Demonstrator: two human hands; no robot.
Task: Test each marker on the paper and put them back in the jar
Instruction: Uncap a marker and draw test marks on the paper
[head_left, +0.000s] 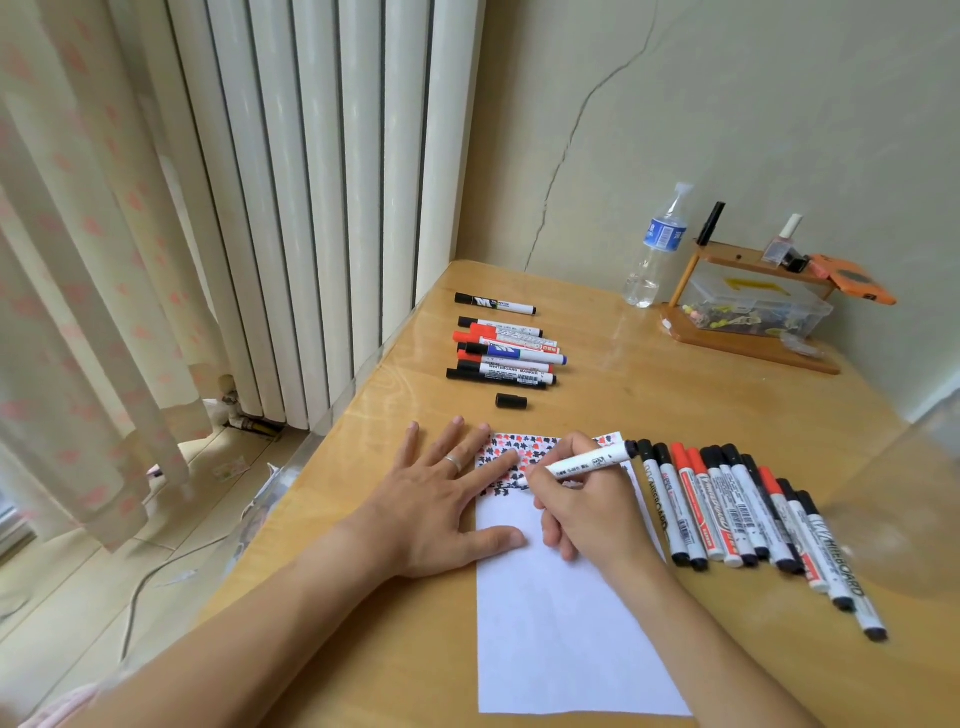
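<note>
While the right hand (576, 499) pinches an uncapped white marker (587, 461) between curled fingers and thumb, its tip sits down on the paper (566, 623) at the lower edge of a band of red and black test blots that fills the top of the sheet. The left hand (441, 499) lies flat with its fingers spread, fingertips and thumb on the sheet's left edge, pinning it to the tabletop (675, 384).

To do this stroke well, I would judge that a short, light mark on the bare white just below the blots is enough; pressing hard would only flatten the nib. Keeping the left palm where it is stops the sheet from sliding under the pull of the nib.

A loose black cap (511, 401) lies on the tabletop beyond the paper, apart from both hands. It probably belongs to this marker and should go back on firmly before the marker is set down.

A row of capped markers (753, 519) lies just right of the paper, and a second pile of markers (506, 353) rests farther off near the radiator. Which group is already tested cannot be told from here. A blurred clear shape (914, 499) at the right edge may be the jar, though that is uncertain.
</note>
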